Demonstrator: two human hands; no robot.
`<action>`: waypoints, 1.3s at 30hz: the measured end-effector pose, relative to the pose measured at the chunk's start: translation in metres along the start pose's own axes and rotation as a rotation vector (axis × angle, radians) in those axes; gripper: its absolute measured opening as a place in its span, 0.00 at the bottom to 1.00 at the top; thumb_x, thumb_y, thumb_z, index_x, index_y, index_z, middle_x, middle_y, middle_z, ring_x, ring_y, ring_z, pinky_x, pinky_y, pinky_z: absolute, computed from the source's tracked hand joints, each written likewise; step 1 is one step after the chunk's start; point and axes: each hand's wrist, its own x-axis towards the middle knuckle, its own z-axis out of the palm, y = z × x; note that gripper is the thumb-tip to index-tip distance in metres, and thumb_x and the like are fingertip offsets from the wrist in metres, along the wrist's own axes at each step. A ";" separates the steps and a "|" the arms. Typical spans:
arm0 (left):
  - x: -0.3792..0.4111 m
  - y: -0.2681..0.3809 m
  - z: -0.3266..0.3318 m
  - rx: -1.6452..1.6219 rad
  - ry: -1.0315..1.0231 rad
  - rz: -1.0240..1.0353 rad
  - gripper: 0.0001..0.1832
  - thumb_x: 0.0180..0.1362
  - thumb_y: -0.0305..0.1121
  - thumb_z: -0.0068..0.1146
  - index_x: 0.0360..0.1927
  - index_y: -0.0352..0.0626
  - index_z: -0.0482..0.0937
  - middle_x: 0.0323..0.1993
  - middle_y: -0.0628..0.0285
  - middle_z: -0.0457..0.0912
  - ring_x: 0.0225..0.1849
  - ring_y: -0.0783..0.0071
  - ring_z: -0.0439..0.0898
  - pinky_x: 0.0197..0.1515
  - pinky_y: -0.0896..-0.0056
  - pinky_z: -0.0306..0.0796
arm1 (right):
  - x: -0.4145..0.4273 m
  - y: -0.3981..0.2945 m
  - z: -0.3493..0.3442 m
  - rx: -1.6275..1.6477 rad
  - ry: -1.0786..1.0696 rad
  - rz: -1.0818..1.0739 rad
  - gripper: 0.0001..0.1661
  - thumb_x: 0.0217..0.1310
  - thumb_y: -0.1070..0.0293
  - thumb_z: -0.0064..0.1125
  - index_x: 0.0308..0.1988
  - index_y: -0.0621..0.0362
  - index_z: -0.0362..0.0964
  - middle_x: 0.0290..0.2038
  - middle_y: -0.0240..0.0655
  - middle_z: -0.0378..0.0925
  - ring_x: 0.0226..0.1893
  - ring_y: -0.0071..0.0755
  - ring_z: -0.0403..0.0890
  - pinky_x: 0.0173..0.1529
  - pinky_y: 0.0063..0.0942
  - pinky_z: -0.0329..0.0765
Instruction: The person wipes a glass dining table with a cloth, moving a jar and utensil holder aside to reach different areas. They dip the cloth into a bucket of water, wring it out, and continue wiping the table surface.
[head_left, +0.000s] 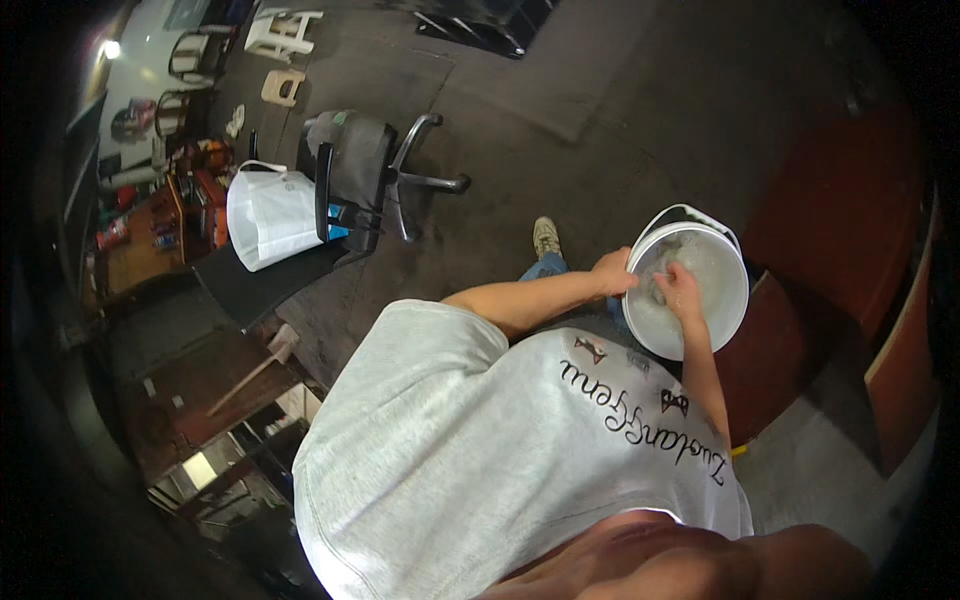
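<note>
A white plastic bucket (733, 319) with a raised handle stands or hangs in front of my body, tilted towards me. My left hand (616, 271) grips its rim on the left side, thumb over the edge. My right hand (679, 289) reaches inside, fingers bent down towards cloudy, light-coloured contents that look wet. Something greyish lies by those fingertips; whether it is cloth, foam or liquid, and whether the hand holds it, I cannot tell. What supports the bucket is hidden.
An office chair (349, 154) with a white bag or bucket (274, 214) on it is at the left. Reddish-brown boards (832, 217) lie at the right, one edge raised. Farther off are a beige stool (283, 88), a white stool (281, 36) and a cluttered wooden shelf (154, 217).
</note>
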 end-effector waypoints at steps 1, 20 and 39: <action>-0.004 -0.007 -0.014 -0.044 0.022 -0.011 0.24 0.45 0.31 0.62 0.47 0.33 0.71 0.35 0.44 0.82 0.29 0.56 0.84 0.28 0.59 0.77 | 0.010 -0.013 0.008 0.050 -0.089 -0.053 0.16 0.56 0.62 0.65 0.38 0.64 0.74 0.31 0.50 0.80 0.34 0.55 0.81 0.38 0.44 0.75; -0.088 -0.110 -0.295 -0.506 0.367 -0.028 0.21 0.49 0.28 0.58 0.48 0.37 0.71 0.31 0.54 0.81 0.21 0.69 0.79 0.24 0.67 0.73 | 0.124 -0.284 0.118 -0.487 -0.226 -0.294 0.13 0.53 0.70 0.64 0.39 0.57 0.72 0.43 0.46 0.75 0.40 0.53 0.80 0.46 0.43 0.78; 0.018 0.086 -0.257 -0.579 0.017 -0.016 0.19 0.48 0.25 0.56 0.45 0.35 0.69 0.27 0.58 0.77 0.18 0.72 0.75 0.16 0.71 0.66 | 0.131 -0.171 -0.099 -0.260 0.321 0.220 0.33 0.51 0.64 0.68 0.57 0.63 0.69 0.49 0.49 0.78 0.50 0.52 0.80 0.56 0.41 0.77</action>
